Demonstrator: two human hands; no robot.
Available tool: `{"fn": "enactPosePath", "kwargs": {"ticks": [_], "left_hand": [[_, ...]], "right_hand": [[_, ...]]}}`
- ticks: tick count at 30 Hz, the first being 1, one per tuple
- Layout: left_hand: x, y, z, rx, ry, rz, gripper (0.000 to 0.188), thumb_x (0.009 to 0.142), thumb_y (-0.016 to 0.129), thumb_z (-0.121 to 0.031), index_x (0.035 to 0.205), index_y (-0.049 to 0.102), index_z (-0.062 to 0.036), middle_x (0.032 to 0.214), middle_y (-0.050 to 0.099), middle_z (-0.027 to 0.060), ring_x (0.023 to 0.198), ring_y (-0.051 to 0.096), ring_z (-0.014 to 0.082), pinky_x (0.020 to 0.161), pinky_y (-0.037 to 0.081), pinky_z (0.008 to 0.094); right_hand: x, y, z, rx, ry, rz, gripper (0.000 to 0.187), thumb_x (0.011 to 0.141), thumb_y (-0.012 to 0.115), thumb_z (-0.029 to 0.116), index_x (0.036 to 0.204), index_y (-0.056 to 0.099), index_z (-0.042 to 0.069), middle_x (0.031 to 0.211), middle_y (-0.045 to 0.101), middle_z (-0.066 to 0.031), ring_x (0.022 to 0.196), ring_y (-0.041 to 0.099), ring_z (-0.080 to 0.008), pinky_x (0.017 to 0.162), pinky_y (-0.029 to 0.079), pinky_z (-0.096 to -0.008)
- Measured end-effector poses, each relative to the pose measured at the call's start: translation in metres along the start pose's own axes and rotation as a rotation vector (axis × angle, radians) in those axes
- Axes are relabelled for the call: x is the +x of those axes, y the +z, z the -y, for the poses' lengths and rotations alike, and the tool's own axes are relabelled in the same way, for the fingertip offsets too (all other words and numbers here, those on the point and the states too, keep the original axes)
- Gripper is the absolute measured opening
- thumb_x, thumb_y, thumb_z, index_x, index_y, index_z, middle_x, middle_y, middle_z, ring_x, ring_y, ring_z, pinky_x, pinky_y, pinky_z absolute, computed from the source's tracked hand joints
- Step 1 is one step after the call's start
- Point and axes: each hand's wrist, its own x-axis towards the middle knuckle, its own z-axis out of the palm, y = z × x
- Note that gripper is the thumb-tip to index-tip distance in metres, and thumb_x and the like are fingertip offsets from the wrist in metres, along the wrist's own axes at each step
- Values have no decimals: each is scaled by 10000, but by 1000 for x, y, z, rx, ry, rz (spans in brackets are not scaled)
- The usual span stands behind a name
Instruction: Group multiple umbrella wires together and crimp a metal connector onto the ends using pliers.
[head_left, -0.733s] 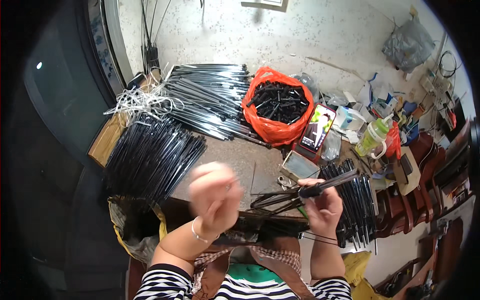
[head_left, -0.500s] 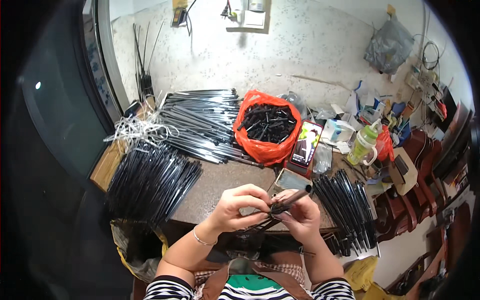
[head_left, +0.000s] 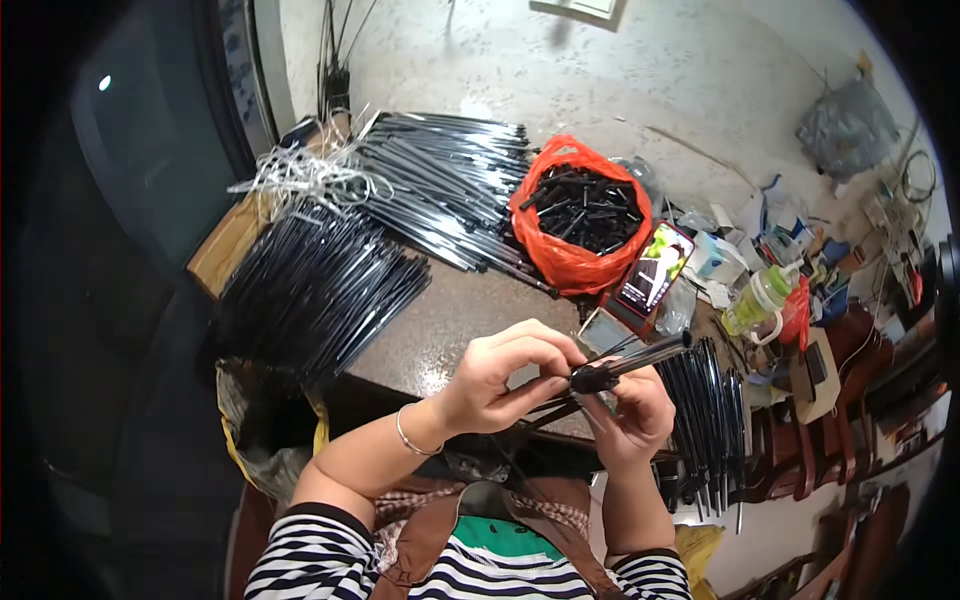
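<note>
Black rods stay gripped; view shifted closer.

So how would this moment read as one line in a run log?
left hand: pinching black connector | right hand: gripping rod bundle | table: rod piles, orange bag of black parts

orange bag full of black bits, phone propped next to it, green bottle, white cords up back
</note>
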Motion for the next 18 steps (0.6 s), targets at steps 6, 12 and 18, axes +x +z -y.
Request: {"fn": "enactPosePath", "kwargs": {"ticks": [6,12,18], "left_hand": [[-2,-2,4,-547,-174,67,188,664,480,90,811,418,-11,865,416,118,771,444,163,689,371,242],[-15,17,-1,-225,-93,-144,136,731,453,8,844,379,-10,894,414,119,840,410,165,753,335,257],[-17,29,-16,-250,-292,-67,293,821,343,-139,1081,304,-11,971,406,58,863,390,91,769,309,212]], "right_hand": [[14,0,6,-155,-144,80,233,577,591,-94,768,498,3,782,530,-133,714,529,-190,627,417,-249],[20,-1,8,-167,-121,92,233,572,590,-85,762,494,10,724,530,-115,640,529,-204,581,421,-260],[13,10,22,-92,189,-87,221,637,549,-51,849,518,5,781,475,-43,597,464,-99,567,388,-204]]}}
